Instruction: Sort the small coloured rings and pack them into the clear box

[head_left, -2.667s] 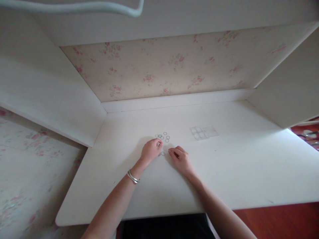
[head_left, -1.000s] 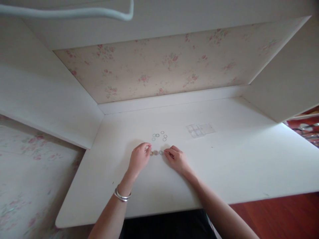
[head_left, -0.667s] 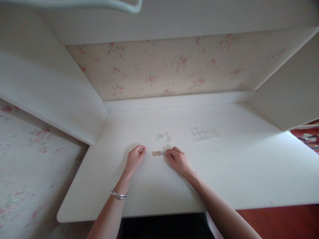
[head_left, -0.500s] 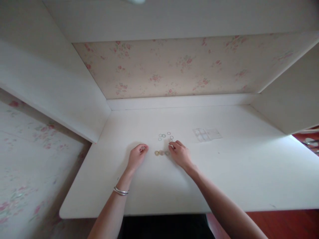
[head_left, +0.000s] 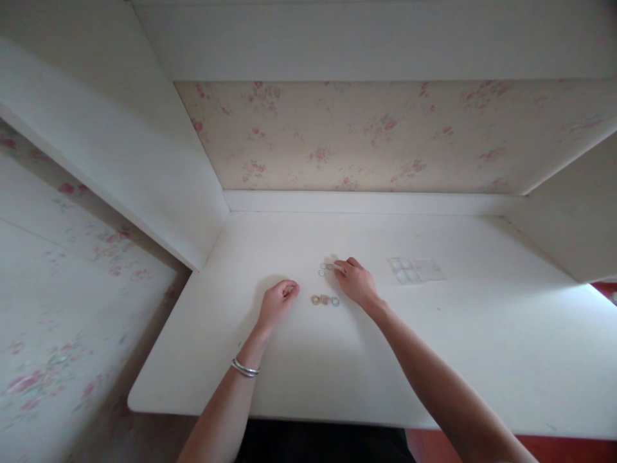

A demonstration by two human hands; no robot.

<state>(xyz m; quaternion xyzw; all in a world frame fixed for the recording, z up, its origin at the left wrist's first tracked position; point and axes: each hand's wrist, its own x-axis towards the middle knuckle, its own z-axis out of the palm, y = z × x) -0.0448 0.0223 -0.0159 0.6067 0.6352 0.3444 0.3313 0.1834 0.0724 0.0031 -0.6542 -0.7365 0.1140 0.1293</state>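
- Left hand (head_left: 278, 302): resting on the white desk (head_left: 463, 360), left of the rings. Fingers curled in, thumb near index fingertip. Can't tell if anything is pinched in there.
- Right hand (head_left: 355, 281): reaches farther in than the left, fingers bent, fingertips down at the right end of the back ring cluster. Can't tell whether it has hold of a ring; fingers cover that spot.
- Back cluster: thin greenish rings (head_left: 323, 265) lying flat on the desk, just left of the right fingertips, plus one paler ring (head_left: 321, 274) just in front of them.
- Front row, between the hands and nearer the person, left to right: yellow ring (head_left: 313, 300), pinkish ring (head_left: 324, 299), grey-green ring (head_left: 332, 301). Side by side; too small to tell if stacked.
- Clear compartment case (head_left: 405, 270): right of the right hand, well apart from it, opened flat, lid (head_left: 430, 269) on the right side.
- Silver bangles (head_left: 245, 368) around left wrist.
- Floral wallpaper (head_left: 366, 135) behind desk, red floor (head_left: 563, 447) at lower right.
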